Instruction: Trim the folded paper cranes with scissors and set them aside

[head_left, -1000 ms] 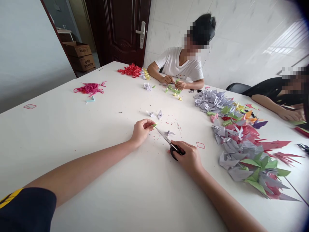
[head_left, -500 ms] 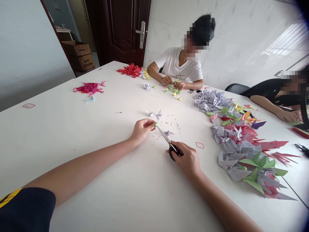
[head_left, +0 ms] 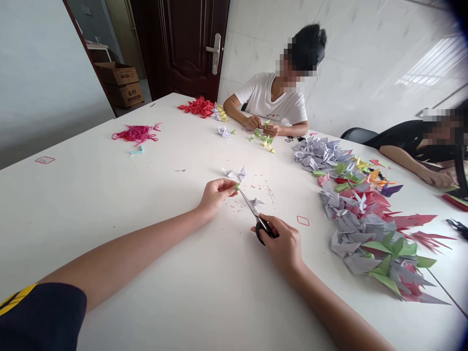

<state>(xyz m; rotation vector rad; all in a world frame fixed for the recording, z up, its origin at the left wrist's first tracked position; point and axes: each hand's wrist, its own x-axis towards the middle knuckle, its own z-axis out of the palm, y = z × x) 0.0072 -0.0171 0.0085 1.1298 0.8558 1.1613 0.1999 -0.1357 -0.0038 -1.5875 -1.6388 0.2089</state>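
Through the doorway I can see two cardboard boxes (head_left: 117, 74) stacked one on the other; the upper one looks open, though I can't make out what is inside. Nearer to me, the left hand (head_left: 216, 197) has thumb and fingers pinched on a small piece of green paper (head_left: 237, 186), which sticks out past the fingertips, above the table. The right hand (head_left: 287, 239) is wrapped around the black handles of the scissors (head_left: 252, 208), whose blades slant up and leftward with the tip at the green paper; I can't tell whether the blades are parted. Both forearms reach in low across the white table (head_left: 157, 282), the left from a dark sleeve (head_left: 47, 312) with yellow trim. One pale folded paper (head_left: 257, 202) lies just beside the blades, two more lie beyond the left hand, and red specks (head_left: 260, 181) are scattered about. On the right spreads a long heap of folded papers (head_left: 365, 219), grey, red and green; far left there's a tangle of pink cord (head_left: 136, 133). A person in a white top (head_left: 270, 97) sits across, near a dark door (head_left: 190, 44), and another in black sits at the right
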